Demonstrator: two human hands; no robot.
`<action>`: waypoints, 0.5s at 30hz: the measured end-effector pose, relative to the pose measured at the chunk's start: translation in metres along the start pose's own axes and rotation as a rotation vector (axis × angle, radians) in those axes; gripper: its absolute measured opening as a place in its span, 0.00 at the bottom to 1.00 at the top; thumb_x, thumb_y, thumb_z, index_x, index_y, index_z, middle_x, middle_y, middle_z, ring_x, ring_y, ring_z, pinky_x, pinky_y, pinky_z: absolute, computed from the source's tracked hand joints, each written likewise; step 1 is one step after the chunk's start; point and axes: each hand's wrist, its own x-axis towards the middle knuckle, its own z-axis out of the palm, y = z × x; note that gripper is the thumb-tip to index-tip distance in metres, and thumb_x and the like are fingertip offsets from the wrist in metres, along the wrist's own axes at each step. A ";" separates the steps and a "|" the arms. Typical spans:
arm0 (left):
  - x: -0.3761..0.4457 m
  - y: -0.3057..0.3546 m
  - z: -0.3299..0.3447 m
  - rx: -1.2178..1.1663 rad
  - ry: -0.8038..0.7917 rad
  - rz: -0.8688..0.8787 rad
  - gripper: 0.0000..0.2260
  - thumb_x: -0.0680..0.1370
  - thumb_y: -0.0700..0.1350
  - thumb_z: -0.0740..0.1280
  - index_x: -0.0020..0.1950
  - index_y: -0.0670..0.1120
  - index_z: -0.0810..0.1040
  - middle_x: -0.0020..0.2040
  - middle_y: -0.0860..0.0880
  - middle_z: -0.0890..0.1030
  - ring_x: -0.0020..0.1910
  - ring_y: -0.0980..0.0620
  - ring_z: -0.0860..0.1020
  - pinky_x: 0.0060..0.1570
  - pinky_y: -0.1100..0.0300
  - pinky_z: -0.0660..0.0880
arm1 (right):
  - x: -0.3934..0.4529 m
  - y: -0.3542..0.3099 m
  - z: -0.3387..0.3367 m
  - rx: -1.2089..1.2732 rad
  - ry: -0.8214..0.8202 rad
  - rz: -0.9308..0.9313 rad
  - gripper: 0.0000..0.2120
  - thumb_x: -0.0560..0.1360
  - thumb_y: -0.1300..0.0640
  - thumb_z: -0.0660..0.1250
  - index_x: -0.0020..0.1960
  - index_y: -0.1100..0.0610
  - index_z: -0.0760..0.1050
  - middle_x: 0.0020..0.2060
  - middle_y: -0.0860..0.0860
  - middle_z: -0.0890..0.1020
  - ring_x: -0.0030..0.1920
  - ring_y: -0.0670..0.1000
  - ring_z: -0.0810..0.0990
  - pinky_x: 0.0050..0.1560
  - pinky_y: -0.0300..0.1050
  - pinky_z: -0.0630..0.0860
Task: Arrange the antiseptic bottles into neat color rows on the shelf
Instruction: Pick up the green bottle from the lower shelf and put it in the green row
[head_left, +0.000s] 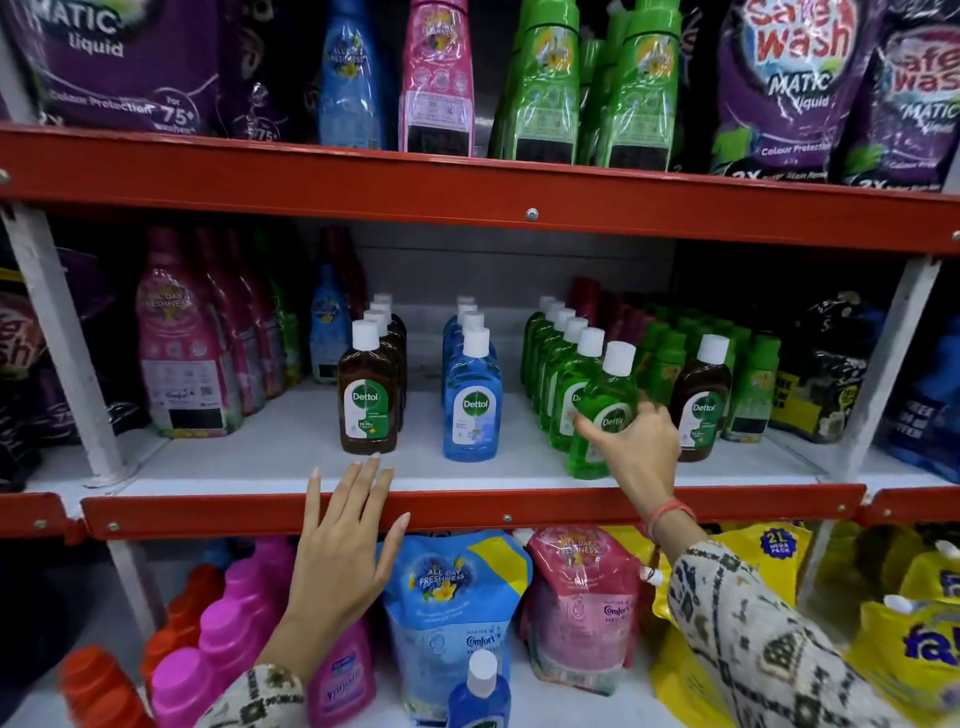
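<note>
On the middle shelf three rows of white-capped Dettol bottles run front to back: a brown row, a blue row and a green row. My right hand grips the front green bottle, which leans to the right at the head of the green row. One brown bottle stands alone to the right of it. My left hand is open with fingers spread over the shelf's red front edge, just below the brown row. A blue bottle shows at the bottom of the view.
Small green bottles crowd the shelf behind the lone brown bottle. Pink softener bottles stand at the left. Refill pouches and pink bottles fill the lower shelf. The red beam of the shelf above hangs overhead.
</note>
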 end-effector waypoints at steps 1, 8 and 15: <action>0.000 0.000 0.001 0.000 0.005 -0.003 0.25 0.80 0.56 0.54 0.70 0.42 0.71 0.70 0.43 0.73 0.69 0.45 0.72 0.72 0.37 0.60 | 0.000 0.001 0.001 -0.011 -0.016 -0.005 0.38 0.64 0.37 0.76 0.60 0.66 0.75 0.55 0.62 0.78 0.57 0.63 0.78 0.55 0.55 0.76; -0.001 0.001 0.003 -0.016 0.031 -0.015 0.25 0.79 0.56 0.54 0.70 0.42 0.71 0.69 0.43 0.75 0.66 0.45 0.74 0.72 0.38 0.59 | 0.000 0.000 0.003 -0.027 -0.064 -0.017 0.35 0.65 0.42 0.76 0.63 0.62 0.73 0.55 0.62 0.77 0.57 0.63 0.77 0.56 0.53 0.75; -0.002 0.003 0.003 -0.011 0.037 -0.030 0.24 0.80 0.56 0.54 0.69 0.42 0.72 0.68 0.43 0.75 0.66 0.44 0.74 0.72 0.38 0.59 | -0.006 0.002 0.004 0.018 -0.091 0.008 0.44 0.65 0.41 0.76 0.72 0.64 0.66 0.62 0.62 0.73 0.63 0.64 0.74 0.62 0.56 0.73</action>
